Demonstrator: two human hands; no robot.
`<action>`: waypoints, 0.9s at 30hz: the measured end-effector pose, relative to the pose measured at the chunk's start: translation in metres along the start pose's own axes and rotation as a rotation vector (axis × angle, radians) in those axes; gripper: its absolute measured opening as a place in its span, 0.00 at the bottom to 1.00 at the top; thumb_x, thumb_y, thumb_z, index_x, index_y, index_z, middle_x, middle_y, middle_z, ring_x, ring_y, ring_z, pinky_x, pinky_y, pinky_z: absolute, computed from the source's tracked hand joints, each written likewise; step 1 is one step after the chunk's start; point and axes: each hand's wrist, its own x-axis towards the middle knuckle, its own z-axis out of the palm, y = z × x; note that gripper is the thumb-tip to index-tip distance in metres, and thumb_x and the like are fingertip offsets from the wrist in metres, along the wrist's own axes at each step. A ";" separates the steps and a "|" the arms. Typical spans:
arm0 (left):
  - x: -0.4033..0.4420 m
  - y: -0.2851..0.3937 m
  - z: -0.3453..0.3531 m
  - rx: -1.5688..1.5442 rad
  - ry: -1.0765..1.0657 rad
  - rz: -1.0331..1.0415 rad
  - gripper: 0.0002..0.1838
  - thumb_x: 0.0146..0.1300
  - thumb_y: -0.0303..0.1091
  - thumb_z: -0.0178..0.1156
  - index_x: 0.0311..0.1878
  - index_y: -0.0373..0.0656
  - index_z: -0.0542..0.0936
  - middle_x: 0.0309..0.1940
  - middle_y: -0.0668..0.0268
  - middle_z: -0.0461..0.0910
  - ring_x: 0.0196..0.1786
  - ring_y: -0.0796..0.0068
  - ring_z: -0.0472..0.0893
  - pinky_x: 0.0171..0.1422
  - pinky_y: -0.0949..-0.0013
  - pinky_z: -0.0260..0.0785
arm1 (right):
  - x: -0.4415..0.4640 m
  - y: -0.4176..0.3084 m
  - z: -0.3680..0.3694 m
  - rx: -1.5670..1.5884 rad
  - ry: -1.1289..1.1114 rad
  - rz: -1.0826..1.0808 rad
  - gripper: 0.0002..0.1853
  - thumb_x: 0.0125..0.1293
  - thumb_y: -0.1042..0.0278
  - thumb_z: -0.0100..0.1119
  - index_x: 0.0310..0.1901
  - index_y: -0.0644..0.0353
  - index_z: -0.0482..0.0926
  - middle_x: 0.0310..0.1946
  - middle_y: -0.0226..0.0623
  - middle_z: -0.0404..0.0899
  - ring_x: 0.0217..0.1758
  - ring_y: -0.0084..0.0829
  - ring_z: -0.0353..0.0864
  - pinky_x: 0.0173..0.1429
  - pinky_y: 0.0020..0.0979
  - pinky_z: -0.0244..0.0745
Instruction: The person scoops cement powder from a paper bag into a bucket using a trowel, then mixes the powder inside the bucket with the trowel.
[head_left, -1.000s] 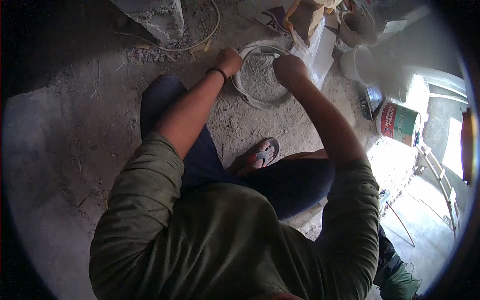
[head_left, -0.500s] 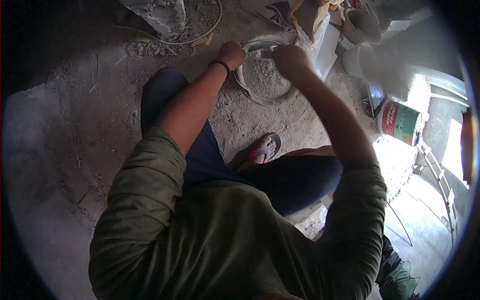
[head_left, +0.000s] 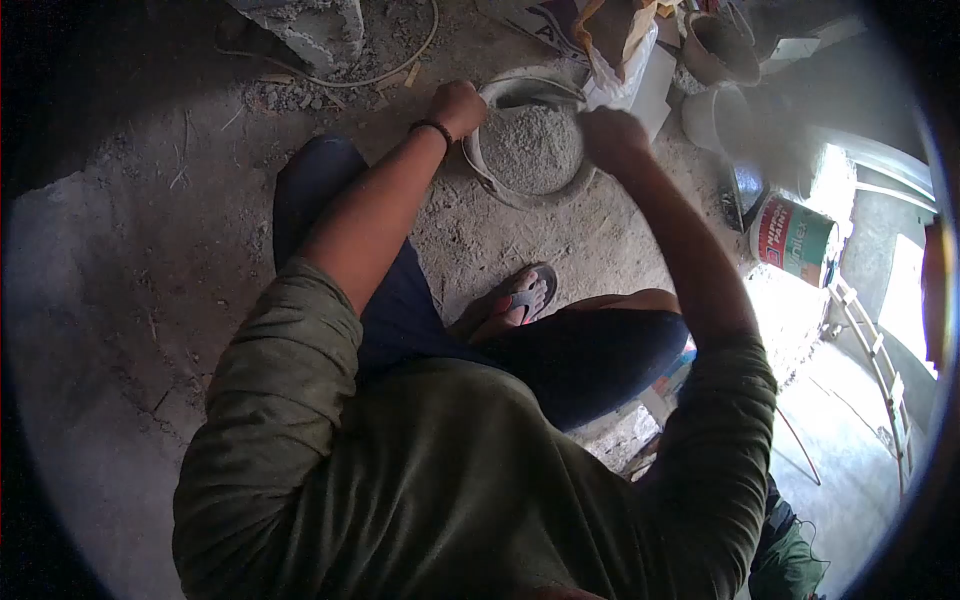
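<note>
- Bucket (head_left: 545, 201) sits on the floor (head_left: 590, 245), between the two hands, ahead of the knees.
- Left hand (head_left: 458, 108): fingers curled at the rim, pinching its left edge. Reads as a brace so the bucket won't skid or turn.
- Right hand (head_left: 614, 141): at the opposite edge, back of hand to camera. Fingers hidden and a bit blurred, so can't tell if it's gripping the rim, a tool or nothing.
- Grey mix (head_left: 535, 150) is heaped between the hands; inner wall bared on the far side.
- Mouth points up at the head camera; axis about vertical, slight lean possible. Round from above, no long axis across.
- Paper sack (head_left: 612, 35) just beyond right hand, probably parked within reach.
</note>
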 end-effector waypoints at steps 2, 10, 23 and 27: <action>0.000 0.000 -0.002 -0.013 0.004 -0.038 0.15 0.54 0.34 0.53 0.37 0.34 0.83 0.41 0.43 0.80 0.47 0.48 0.81 0.52 0.55 0.73 | 0.002 -0.023 0.016 0.083 -0.062 0.024 0.13 0.55 0.72 0.54 0.43 0.59 0.80 0.38 0.47 0.82 0.43 0.44 0.83 0.48 0.42 0.79; 0.009 -0.012 0.004 0.079 0.002 0.076 0.15 0.60 0.37 0.53 0.32 0.35 0.81 0.27 0.49 0.81 0.33 0.53 0.83 0.44 0.57 0.76 | -0.036 -0.012 -0.032 0.043 -0.007 -0.010 0.10 0.57 0.69 0.55 0.38 0.58 0.83 0.39 0.44 0.83 0.44 0.43 0.84 0.45 0.40 0.80; 0.033 -0.033 0.010 0.201 0.103 0.224 0.15 0.57 0.37 0.53 0.35 0.37 0.83 0.36 0.46 0.81 0.43 0.47 0.81 0.49 0.53 0.74 | 0.002 0.022 -0.038 0.535 0.464 -0.268 0.14 0.50 0.74 0.65 0.40 0.65 0.79 0.42 0.45 0.82 0.44 0.40 0.83 0.50 0.37 0.78; 0.024 -0.021 -0.010 0.164 0.070 0.217 0.15 0.58 0.39 0.55 0.34 0.37 0.84 0.35 0.47 0.82 0.41 0.46 0.81 0.48 0.53 0.73 | 0.024 -0.001 -0.028 1.783 0.765 -0.093 0.15 0.50 0.76 0.64 0.41 0.65 0.77 0.39 0.42 0.82 0.42 0.34 0.82 0.46 0.35 0.77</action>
